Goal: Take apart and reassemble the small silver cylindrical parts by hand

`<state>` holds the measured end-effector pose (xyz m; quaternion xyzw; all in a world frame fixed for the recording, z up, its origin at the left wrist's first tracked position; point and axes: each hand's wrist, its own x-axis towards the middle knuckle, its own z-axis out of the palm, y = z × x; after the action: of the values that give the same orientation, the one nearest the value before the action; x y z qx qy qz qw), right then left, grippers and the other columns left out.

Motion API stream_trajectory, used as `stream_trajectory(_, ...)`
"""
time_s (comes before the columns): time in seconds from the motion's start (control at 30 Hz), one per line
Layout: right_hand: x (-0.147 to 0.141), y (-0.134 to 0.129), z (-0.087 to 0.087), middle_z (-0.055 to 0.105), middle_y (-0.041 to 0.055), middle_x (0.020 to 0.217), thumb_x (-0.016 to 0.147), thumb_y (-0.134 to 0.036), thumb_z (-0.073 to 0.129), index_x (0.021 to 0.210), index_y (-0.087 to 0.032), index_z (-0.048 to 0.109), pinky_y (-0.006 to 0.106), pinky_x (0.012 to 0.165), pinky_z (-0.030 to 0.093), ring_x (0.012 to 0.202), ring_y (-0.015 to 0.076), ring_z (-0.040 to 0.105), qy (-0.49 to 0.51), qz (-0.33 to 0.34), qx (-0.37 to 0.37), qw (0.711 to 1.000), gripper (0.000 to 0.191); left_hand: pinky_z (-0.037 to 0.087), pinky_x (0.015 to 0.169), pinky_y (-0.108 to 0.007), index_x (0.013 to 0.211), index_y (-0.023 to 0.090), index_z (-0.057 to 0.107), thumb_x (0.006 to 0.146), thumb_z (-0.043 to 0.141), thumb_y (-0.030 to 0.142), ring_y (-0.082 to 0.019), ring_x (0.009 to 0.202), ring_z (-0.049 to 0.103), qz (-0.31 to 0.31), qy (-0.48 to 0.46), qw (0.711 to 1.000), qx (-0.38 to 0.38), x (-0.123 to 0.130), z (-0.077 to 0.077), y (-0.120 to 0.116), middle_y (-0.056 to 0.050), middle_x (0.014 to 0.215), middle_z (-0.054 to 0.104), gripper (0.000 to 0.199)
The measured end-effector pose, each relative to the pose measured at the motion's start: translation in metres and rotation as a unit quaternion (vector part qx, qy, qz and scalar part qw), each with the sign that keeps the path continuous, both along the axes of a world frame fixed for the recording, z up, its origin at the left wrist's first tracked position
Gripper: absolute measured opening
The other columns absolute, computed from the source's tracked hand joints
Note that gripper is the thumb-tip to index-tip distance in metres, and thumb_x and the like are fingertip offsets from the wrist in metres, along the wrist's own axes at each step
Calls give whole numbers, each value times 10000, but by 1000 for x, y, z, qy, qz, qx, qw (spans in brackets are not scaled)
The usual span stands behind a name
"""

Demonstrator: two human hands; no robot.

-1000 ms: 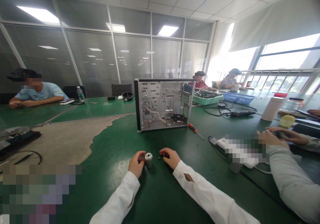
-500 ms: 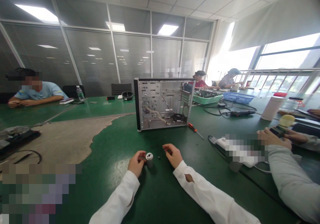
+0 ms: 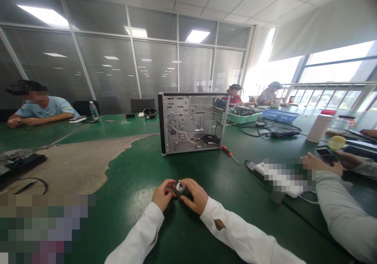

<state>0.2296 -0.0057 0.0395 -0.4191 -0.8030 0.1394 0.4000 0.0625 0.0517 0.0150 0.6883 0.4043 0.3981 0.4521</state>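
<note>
In the middle foreground a small cylindrical container [image 3: 180, 189] stands on the green table, with a pale round top and dark openings in it. My right hand [image 3: 196, 195] reaches round it from the right, thumb low on the front and forefinger at the top rim. On the other side my left hand [image 3: 164, 194] has curved fingers with a gap between thumb and forefinger. Its fingertips are close to the container's left side; whether they touch cannot be made out. Beyond both hands stands an open computer case [image 3: 194, 122] with loose cables and a black fan inside.
An orange-handled screwdriver [image 3: 230, 154] lies by the case. To the right are a power strip [image 3: 259, 169], a pale bottle [image 3: 321, 126] and a co-worker's sleeve [image 3: 338, 209]. Green [image 3: 243, 118] and blue baskets [image 3: 281, 116] stand behind. The table surface [image 3: 88, 165] is torn at left.
My right hand has moved left to the container and closed round it. The container and my left fingertips have shifted slightly right. A tiny dark piece on the table is no longer visible.
</note>
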Motion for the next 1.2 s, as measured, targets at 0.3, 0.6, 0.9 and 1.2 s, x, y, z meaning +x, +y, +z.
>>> stream_trajectory(0.3, 1, 0, -11, 487, 77, 1079, 655, -177, 502, 1157, -195, 348, 337, 843, 384, 996, 189, 454, 29, -34, -14, 999, 525, 449, 580, -233, 917, 153, 470, 537, 375, 14, -103, 544, 579, -63, -12, 998, -10, 2, 0, -4, 1, 724, 586, 416)
stream_trajectory(0.6, 61, -46, -7, 530, 57, 982, 685, -221, 471, 1152, -198, 307, 262, 709, 440, 789, 143, 529, 18, -153, -11, 988, 495, 450, 601, -257, 901, 138, 480, 572, 392, 50, -110, 564, 578, -55, -13, 998, -7, 3, -4, -1, -4, 692, 573, 352)
stream_trajectory(0.9, 198, -119, -39, 561, 53, 928, 667, -414, 441, 1127, -208, 346, 281, 627, 460, 706, 167, 562, 5, -510, 25, 860, 513, 447, 614, -282, 886, 136, 498, 594, 417, 106, -125, 564, 578, -49, 2, 999, 0, 3, -5, 3, -17, 694, 580, 305)
stream_trajectory(1.2, 252, -135, -51, 583, 79, 881, 677, -381, 447, 1142, -164, 335, 305, 576, 466, 693, 212, 587, -86, -582, 1, 808, 525, 447, 618, -276, 876, 138, 503, 591, 435, 126, -127, 569, 579, -43, 2, 999, -6, 3, -4, 0, -13, 681, 584, 293)
